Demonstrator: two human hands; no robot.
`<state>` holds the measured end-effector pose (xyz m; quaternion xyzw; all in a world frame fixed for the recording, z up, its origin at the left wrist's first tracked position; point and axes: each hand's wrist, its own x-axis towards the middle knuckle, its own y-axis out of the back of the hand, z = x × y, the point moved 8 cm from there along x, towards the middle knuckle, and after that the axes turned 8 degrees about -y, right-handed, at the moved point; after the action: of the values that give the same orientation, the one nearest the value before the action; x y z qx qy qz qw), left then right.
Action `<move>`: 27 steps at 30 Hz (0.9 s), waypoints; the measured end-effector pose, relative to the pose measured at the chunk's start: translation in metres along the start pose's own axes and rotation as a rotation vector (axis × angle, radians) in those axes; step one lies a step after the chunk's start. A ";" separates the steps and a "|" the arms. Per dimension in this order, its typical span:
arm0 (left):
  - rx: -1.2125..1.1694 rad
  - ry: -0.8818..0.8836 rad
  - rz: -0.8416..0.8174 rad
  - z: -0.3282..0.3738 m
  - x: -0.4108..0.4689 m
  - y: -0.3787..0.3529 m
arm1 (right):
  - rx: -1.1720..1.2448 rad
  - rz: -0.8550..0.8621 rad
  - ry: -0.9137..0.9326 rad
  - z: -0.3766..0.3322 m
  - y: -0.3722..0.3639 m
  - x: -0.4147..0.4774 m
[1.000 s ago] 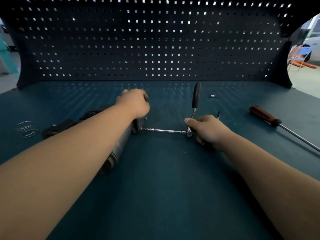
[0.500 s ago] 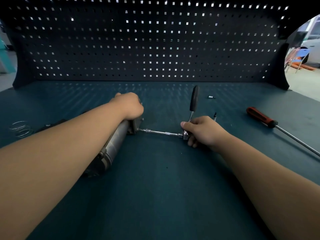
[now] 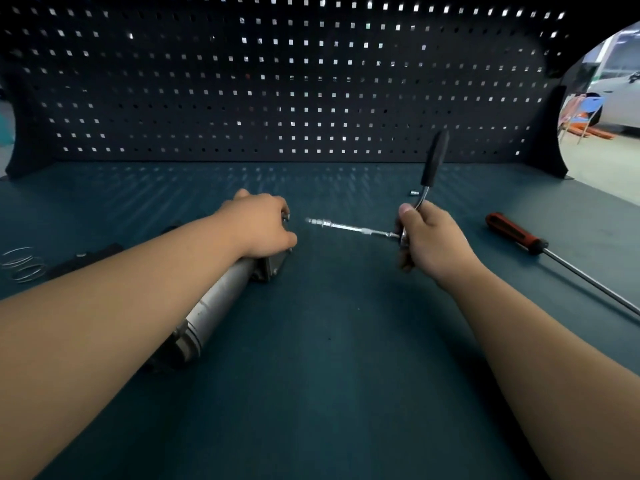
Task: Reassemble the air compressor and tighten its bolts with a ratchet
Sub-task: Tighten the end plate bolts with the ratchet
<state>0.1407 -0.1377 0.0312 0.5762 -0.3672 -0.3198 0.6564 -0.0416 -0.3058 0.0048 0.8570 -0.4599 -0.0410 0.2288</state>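
my left hand grips the far end of the air compressor, a metal cylinder lying on the bench that i judge heavy, rigid and slick, while my right hand holds the ratchet by its head, socket tip just clear.

Visible: 1 left hand, 1 right hand, 1 compressor, 1 ratchet, 1 screwdriver, 1 spring, 1 socket.
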 end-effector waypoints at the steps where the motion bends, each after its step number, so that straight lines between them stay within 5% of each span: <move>1: 0.033 -0.012 0.008 0.002 0.000 0.000 | 0.036 0.029 -0.013 0.000 0.001 0.000; 27: -0.005 -0.050 0.093 0.006 0.001 0.006 | 0.004 -0.091 0.113 -0.012 -0.018 -0.011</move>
<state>0.1361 -0.1415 0.0375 0.5487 -0.4091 -0.3040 0.6627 -0.0304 -0.2837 0.0062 0.8783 -0.4071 -0.0022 0.2506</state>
